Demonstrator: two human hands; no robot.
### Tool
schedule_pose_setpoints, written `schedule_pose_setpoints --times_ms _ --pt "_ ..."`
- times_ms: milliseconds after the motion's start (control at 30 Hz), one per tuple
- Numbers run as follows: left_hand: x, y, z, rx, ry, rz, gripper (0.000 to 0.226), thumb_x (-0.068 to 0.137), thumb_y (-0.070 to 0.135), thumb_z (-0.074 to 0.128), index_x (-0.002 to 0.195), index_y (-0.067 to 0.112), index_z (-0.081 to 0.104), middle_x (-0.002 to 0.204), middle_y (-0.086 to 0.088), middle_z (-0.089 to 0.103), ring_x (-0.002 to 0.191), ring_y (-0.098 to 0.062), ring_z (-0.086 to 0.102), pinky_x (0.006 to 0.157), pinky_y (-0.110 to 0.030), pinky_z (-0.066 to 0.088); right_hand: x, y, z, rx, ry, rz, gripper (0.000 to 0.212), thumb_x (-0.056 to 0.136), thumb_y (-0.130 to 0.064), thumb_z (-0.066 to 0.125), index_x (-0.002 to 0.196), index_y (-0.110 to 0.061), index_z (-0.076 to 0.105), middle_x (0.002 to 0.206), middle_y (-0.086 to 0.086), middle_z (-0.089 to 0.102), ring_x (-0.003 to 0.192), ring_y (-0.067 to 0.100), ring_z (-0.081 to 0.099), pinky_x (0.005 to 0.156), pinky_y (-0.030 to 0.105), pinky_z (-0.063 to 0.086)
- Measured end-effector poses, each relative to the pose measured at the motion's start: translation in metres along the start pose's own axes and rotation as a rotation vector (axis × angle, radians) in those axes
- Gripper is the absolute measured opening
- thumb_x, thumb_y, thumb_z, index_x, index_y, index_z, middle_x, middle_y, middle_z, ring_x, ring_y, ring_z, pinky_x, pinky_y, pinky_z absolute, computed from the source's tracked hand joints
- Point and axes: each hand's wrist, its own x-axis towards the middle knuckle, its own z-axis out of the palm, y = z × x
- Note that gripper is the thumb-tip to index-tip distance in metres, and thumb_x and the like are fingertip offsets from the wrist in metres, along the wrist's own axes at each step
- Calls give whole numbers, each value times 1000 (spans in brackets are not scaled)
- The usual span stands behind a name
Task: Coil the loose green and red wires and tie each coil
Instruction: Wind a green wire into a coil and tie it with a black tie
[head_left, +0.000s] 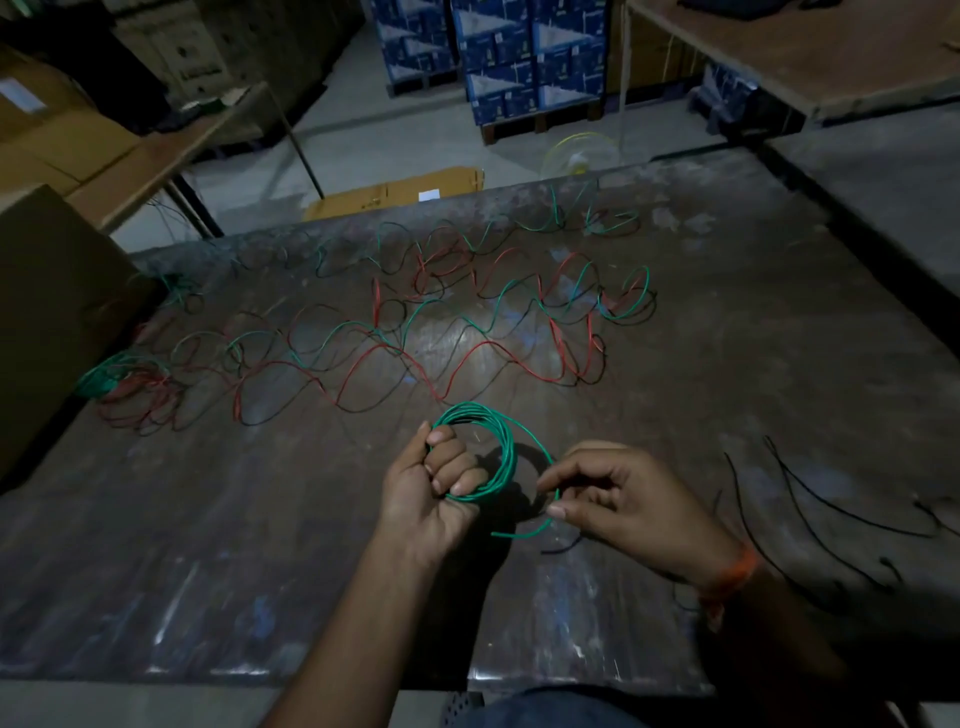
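Green coil (496, 452), several round turns of thin plastic-sheathed wire, sits just above the near middle of the counter (727, 364). Left hand (434, 486) is fisted round the coil's left side, fingers curled through the loop. Right hand (623, 501) pinches the coil's free tail (519, 533) between thumb and forefinger just right of the coil; the tail's cut end points left, under the coil. Orange thread band (732, 577) on the right wrist.

Counter top is dark, scuffed and stained, with a glossy patch mid-surface catching light. Loose green and red wires (415, 332) lie in wavy loops across the far half, crossing each other. Tangled green and red bundle (124, 384) sits at the left edge, beside a brown cardboard box (47, 312). Thin black cords (810, 499), limp and matte, lie to the right of the hands.

Beyond the counter: flat cardboard sheet (400, 195) on the floor carrying a small white label, stacked blue printed cartons (519, 57) on a pallet, clear round spool with yellow rim (579, 156). Print on cartons and label is too small and dim to read.
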Motion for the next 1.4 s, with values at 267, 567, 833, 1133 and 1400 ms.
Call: schedule_pose_setpoints --times_ms 267,567,833,1133,1400 --pt "-5 1 -3 -99 -11 -33 46 105 30 32 64 16 47 41 5 29 42 -4 11 36 -21 28 3 -2 1 89 152 -12 22 83 7 76 96 -11 76 87 17 66 74 18 68 68 24 54" --pt "-6 3 -8 -96 -9 -25 46 104 31 34 63 15 49 41 5 30 36 -7 16 38 -21 26 9 -13 14 240 280 151 18 89 8 68 99 -7 71 67 6 69 65 17 73 61 18 53" --pt "-5 9 -12 -108 -6 -27 46 106 32 33 65 16 48 41 4 29 36 -6 16 38 -21 25 13 -22 10 91 230 246 18 91 5 66 98 -11 73 84 21 70 69 22 76 59 20 54" --pt "-5 18 -11 -62 29 40 48 106 33 32 64 17 48 40 5 28 30 -6 27 38 -20 22 28 -16 38 69 360 205 21 92 3 66 98 -16 72 67 8 64 69 22 76 56 18 51" --pt "-7 23 -10 -142 52 127 45 105 33 33 66 15 47 41 6 28 29 -6 27 39 -19 20 37 -10 88 282 394 173 22 97 2 59 106 -14 70 84 7 77 79 19 76 70 25 56"
